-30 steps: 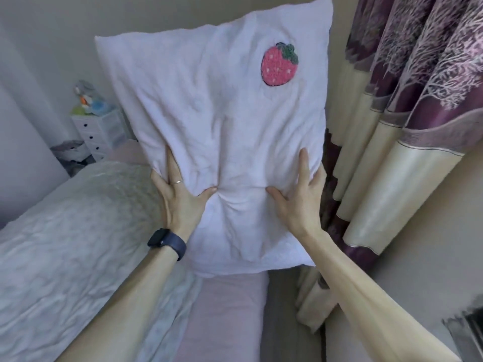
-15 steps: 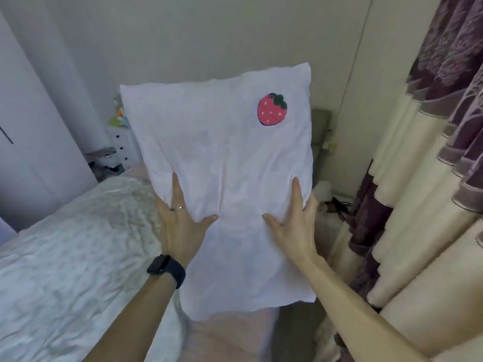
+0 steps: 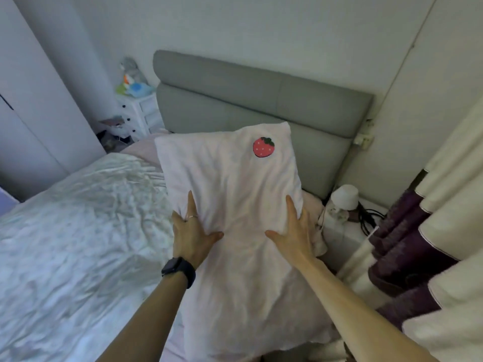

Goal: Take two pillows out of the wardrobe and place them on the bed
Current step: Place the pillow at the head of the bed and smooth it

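Note:
A white pillow (image 3: pixel 235 194) with a red strawberry patch lies over the right side of the bed (image 3: pixel 78 231), its far end close to the grey headboard (image 3: pixel 248 100). My left hand (image 3: pixel 192 232) grips its left edge, thumb on top and fingers along the side; a dark watch is on that wrist. My right hand (image 3: pixel 294 232) grips the right edge the same way. Whether the pillow rests fully on the mattress I cannot tell. A pale pink pillow edge (image 3: pixel 312 207) shows under it on the right.
A crumpled white quilt covers the bed's left part. A white drawer unit (image 3: pixel 138 113) with toys stands at the back left, next to the white wardrobe (image 3: pixel 39 113). On the right are a small white lamp (image 3: pixel 343 198), cables and purple-and-cream curtains (image 3: pixel 431 231).
The pillow has come down from upright in front of me to low over the bed near the headboard. Both hands kept their hold on its edges and moved down and forward.

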Available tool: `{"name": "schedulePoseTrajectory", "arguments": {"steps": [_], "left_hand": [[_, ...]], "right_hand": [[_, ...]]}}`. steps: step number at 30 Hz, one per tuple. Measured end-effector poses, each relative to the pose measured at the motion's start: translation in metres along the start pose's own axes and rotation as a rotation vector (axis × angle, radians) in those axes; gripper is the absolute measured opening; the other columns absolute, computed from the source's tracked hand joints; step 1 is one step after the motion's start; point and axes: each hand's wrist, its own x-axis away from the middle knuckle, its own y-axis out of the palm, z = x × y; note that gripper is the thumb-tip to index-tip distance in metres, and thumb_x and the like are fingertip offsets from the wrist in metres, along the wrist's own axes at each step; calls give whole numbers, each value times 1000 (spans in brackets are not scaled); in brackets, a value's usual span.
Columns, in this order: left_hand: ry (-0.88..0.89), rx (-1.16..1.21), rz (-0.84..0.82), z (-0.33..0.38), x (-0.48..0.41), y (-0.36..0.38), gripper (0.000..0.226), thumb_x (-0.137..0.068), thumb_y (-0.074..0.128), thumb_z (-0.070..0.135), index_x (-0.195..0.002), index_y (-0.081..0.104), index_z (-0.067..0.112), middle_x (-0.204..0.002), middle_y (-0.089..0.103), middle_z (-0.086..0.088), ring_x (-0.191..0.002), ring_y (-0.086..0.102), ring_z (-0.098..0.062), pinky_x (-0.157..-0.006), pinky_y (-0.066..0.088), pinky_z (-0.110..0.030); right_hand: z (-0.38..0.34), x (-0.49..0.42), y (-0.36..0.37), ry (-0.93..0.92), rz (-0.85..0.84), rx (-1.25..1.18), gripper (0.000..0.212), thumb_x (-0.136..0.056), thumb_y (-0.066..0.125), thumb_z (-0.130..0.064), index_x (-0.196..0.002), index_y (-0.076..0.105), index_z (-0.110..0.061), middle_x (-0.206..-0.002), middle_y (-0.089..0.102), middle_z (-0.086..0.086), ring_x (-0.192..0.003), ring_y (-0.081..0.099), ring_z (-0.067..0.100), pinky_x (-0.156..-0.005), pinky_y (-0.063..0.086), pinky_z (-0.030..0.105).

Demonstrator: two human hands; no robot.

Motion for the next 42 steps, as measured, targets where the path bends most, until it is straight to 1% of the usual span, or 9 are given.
{"name": "schedulePoseTrajectory", "arguments": {"steps": [8, 13, 18, 23, 28, 31, 37, 39, 42], "left_hand": [[-89, 60, -45, 22, -101, 87, 131, -70, 89, 30, -153, -12, 44, -156, 8, -18, -149, 15, -38, -117, 26, -42], [-156, 127, -58, 34, -155, 134, 135, -68, 89, 31, -146, -18, 57, -160, -2, -14, -150, 9, -39, -118, 22, -47], [-285, 103, -41, 47, -209, 180, 134, -69, 88, 34, -147, -19, 54, -159, 1, -15, -146, 20, -42, -116, 29, -48], [-437, 99, 19, 55, -273, 232, 131, -72, 86, 36, -148, -19, 52, -157, 5, -18, -145, 21, -41, -117, 29, -47], [-592, 118, 120, 62, -323, 279, 132, -71, 87, 34, -142, -21, 62, -152, 13, -12, -145, 25, -38, -116, 35, -50], [-670, 139, 153, 55, -350, 305, 133, -70, 88, 36, -141, -20, 64, -152, 13, -10, -147, 24, -35, -115, 35, -49], [-784, 150, 178, 12, -397, 346, 130, -70, 88, 39, -146, -15, 57, -157, 8, -13, -148, 22, -33, -118, 31, -48], [-790, 127, 184, -5, -412, 362, 130, -71, 88, 38, -148, -15, 54, -161, -3, -13, -150, 17, -32, -119, 27, -44], [-779, 219, 151, -26, -432, 386, 123, -78, 84, 28, -154, -10, 45, -161, -12, -1, -153, 6, -25, -118, 19, -34]], "right_hand": [[42, -131, -2, 82, -59, 112, 107, -81, 79, -42, -158, 4, -38, -158, 12, 13, -145, 18, 34, -115, 26, 50], [62, -203, -10, 69, -84, 125, 106, -81, 80, -40, -158, 7, -37, -153, 20, 10, -142, 24, 33, -116, 27, 47], [84, -294, -7, 5, -154, 183, 106, -81, 79, -40, -158, 7, -35, -156, 18, 10, -145, 23, 35, -117, 29, 49], [108, -395, 10, -73, -281, 225, 105, -83, 77, -42, -158, 4, -35, -156, 19, 13, -145, 23, 34, -115, 29, 47], [128, -478, 32, -124, -362, 260, 104, -80, 81, -37, -159, 15, -26, -152, 26, 24, -143, 25, 40, -116, 24, 44], [143, -522, 54, -162, -420, 278, 104, -78, 83, -34, -159, 18, -25, -150, 30, 26, -141, 28, 44, -114, 28, 47], [170, -589, 118, -227, -512, 306, 105, -76, 85, -32, -157, 18, -31, -143, 35, 22, -128, 42, 42, -106, 42, 52], [185, -607, 141, -240, -532, 335, 104, -78, 84, -32, -157, 17, -32, -146, 32, 21, -129, 41, 41, -106, 41, 52], [204, -631, 169, -223, -558, 382, 101, -81, 81, -32, -158, 14, -35, -153, 25, 19, -134, 35, 41, -109, 37, 54]]}}
